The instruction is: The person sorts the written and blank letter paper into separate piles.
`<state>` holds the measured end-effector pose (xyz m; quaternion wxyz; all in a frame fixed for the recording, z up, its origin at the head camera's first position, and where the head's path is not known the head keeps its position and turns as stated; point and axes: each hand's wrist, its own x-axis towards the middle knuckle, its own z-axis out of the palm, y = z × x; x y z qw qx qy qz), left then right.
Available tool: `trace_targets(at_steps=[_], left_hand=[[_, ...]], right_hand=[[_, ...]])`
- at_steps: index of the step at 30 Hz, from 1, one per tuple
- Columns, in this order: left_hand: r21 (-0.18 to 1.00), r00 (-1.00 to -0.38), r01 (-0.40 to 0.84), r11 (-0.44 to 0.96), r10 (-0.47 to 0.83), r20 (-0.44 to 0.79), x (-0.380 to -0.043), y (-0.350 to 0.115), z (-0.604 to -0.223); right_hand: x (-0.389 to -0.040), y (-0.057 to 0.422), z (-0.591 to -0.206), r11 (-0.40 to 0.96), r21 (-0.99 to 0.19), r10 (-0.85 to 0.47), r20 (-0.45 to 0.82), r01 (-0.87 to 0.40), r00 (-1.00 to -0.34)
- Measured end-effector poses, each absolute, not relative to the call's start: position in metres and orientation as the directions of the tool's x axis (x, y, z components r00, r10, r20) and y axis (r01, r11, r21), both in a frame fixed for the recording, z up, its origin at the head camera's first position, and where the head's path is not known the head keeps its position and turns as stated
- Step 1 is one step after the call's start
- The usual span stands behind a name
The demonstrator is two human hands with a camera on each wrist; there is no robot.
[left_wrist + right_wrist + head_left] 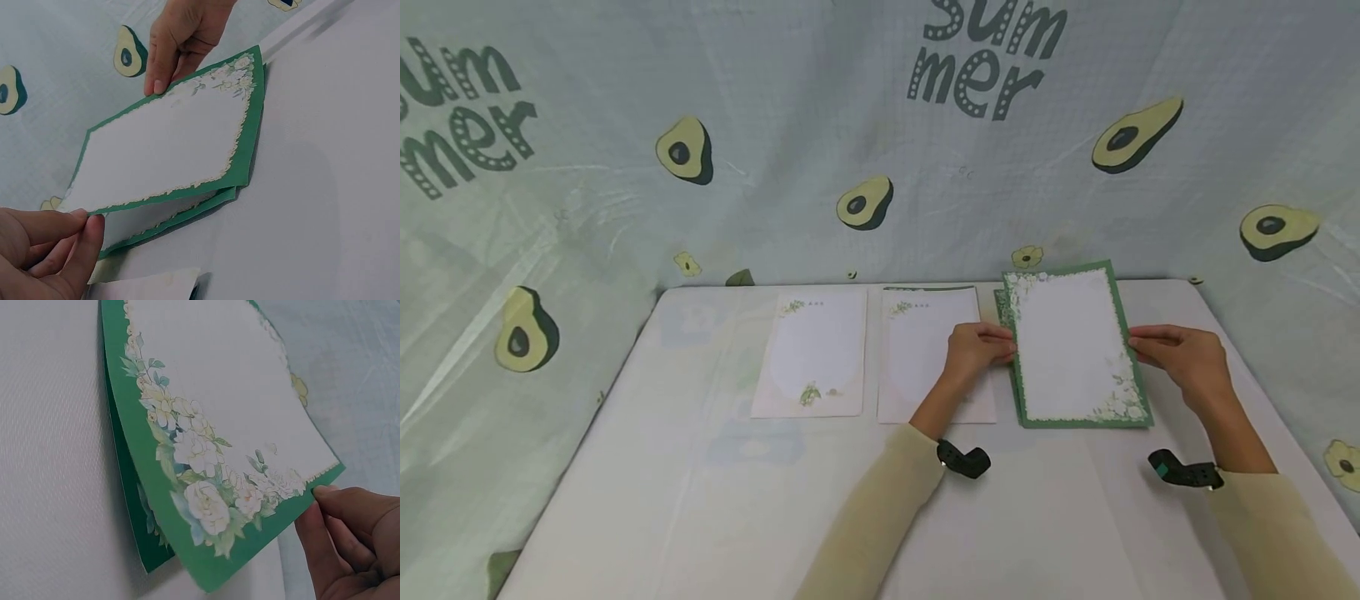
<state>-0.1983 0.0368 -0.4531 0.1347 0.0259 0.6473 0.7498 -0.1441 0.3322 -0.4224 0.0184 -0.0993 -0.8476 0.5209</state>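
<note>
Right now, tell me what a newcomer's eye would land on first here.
Likely the green-bordered floral sheet, pinched at opposite edges by the left hand and right hand, toward the right of the table. Next would come the "summer" lettering and avocado prints on the backdrop behind.

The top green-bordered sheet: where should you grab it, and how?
Probably pinch the top green-bordered sheet by its long edges, left hand from the left, right hand from the right. It's thin and broad, and the gap above the lower green-bordered sheet leaves room to reach underneath. Holding opposite edges should help stop it flopping.
</note>
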Motion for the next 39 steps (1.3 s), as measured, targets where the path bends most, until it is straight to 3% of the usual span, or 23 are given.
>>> trace_targets(at_steps=[5,13,17,26,39], left_hand=[[0.982,-0.963,-0.176,-0.070,0.218,-0.157,-0.196,0.040,-0.453],[0.996,-0.978,-0.092,0.016,0.184,-0.093,-0.198,0.045,-0.456],[0.991,-0.984,-0.067,0.120,0.159,-0.086,-0.198,0.046,-0.458],[0.929,-0.989,0.000,0.369,0.137,-0.054,-0.195,0.053,-0.454],[0.942,-0.979,0.000,0.335,0.192,-0.069,-0.190,0.037,-0.440]], right_hand=[[-0.146,0.336,-0.429,0.473,-0.865,0.184,-0.089,0.167,-0.979],[-0.155,0.336,-0.437,0.523,-0.831,0.187,-0.106,0.190,-0.977],[-0.155,0.335,-0.440,0.510,-0.831,0.187,-0.145,0.222,-0.972],[-0.156,0.336,-0.444,0.545,-0.819,0.174,-0.096,0.177,-0.980],[-0.156,0.336,-0.450,0.583,-0.789,0.210,-0.086,0.196,-0.974]])
